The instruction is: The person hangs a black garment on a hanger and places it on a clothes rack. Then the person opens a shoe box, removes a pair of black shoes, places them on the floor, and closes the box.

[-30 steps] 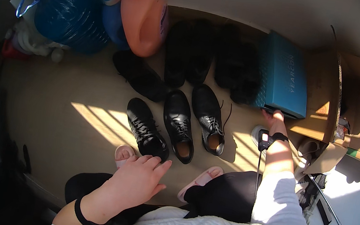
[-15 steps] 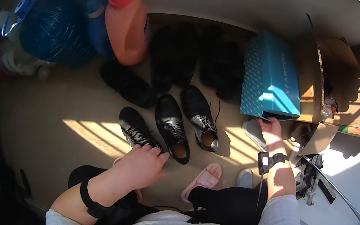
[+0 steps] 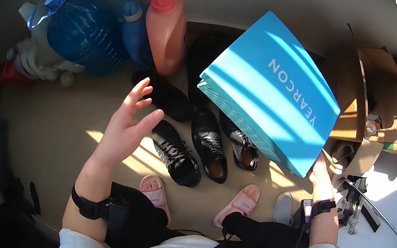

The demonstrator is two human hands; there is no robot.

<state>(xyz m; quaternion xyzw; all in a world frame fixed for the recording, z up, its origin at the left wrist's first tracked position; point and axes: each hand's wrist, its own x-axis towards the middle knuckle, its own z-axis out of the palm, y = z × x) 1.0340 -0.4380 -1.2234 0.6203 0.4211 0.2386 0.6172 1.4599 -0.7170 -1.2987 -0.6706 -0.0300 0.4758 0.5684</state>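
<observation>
Turquoise shoebox (image 3: 269,91) hangs tilted above the floor (image 3: 45,132) toward its far edge, partly hiding black lace-up shoes (image 3: 209,144). The right hand (image 3: 320,172) has fingers (mostly hidden) clamped on the box's near right corner; the left hand (image 3: 125,130) is empty, fingers apart. Gripped so off-centre, the box could twist loose onto the shoes.

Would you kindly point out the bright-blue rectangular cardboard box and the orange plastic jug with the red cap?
Bright-blue rectangular cardboard box (image 3: 275,94): head view, on its large upper face.
Red-capped orange plastic jug (image 3: 160,33): head view, on its body.
</observation>
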